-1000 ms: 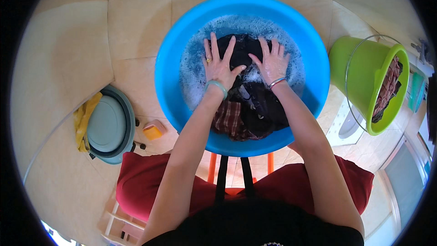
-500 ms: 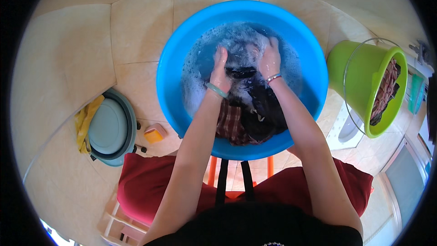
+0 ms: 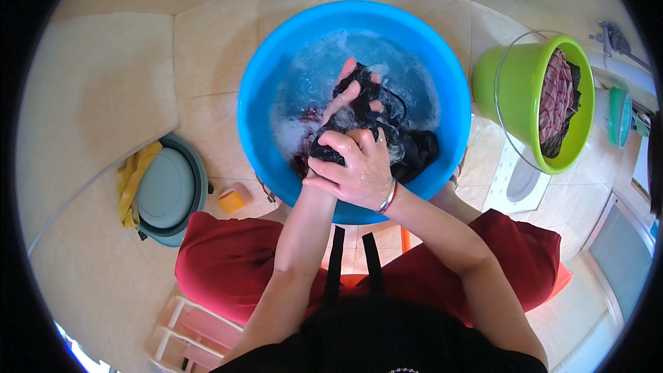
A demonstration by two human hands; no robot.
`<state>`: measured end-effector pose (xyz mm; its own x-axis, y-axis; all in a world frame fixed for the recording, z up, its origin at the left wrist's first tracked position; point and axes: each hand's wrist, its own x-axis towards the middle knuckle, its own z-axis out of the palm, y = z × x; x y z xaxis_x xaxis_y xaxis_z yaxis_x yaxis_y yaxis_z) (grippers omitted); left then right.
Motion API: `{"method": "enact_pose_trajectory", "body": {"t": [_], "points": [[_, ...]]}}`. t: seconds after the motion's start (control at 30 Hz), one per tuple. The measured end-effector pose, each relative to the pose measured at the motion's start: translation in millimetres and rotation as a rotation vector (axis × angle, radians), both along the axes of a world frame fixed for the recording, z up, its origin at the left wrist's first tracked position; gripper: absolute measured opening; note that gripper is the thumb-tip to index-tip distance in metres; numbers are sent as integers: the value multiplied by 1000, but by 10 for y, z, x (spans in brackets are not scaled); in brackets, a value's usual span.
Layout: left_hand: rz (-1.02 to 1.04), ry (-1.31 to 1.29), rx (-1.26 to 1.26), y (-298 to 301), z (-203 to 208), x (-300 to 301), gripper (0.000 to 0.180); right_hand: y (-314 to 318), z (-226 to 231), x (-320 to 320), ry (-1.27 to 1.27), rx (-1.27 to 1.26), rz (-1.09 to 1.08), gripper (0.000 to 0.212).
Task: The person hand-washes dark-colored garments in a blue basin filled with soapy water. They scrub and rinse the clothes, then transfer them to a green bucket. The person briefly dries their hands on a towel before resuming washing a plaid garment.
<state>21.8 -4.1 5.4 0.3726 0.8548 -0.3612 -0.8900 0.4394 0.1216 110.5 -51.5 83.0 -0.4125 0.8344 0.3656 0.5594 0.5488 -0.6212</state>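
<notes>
A large blue basin (image 3: pixel 250 117) in front of me holds sudsy water (image 3: pixel 304 69) and wet dark laundry. My left hand (image 3: pixel 341 102) is in the middle of it, its fingers wrapped in a wet black garment (image 3: pixel 359 100). Part of that hand is hidden under the fabric. My right hand (image 3: pixel 359 169) is bent over my left wrist, with its fingers closed on the same black cloth. More black fabric (image 3: pixel 418 154) floats by the basin's right side. A dark reddish piece of cloth (image 3: pixel 300 162) shows partly, left of my hands.
On the right stands a lime green bucket (image 3: pixel 507 83) with plaid and dark clothes (image 3: pixel 558 97) inside. Behind it is a white floor fixture (image 3: pixel 521 183). To the left are a folded grey-green basin (image 3: pixel 166 186), a yellow cloth (image 3: pixel 135 183) and an orange-and-pink block (image 3: pixel 233 199).
My hands were apart in the foamy water. They have come together nearer me, the right over the left wrist, and the black garment is now lifted between them.
</notes>
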Motion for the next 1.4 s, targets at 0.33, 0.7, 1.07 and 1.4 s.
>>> {"method": "enact_pose_trajectory", "body": {"t": [0.33,0.7,1.07,1.4], "points": [[125,328,-273,-152,390,115,38,197,-43,-96,149,18,-228,27],[216,758,-277,-283,2,69,16,381,-334,-32,380,-308,-317,7],[100,1087,-207,-41,-340,-346,61,872,-1653,805,183,-535,-617,42],[-550,1995,158,75,-1298,-502,78,872,-2093,627,-635,-470,-272,60]]}}
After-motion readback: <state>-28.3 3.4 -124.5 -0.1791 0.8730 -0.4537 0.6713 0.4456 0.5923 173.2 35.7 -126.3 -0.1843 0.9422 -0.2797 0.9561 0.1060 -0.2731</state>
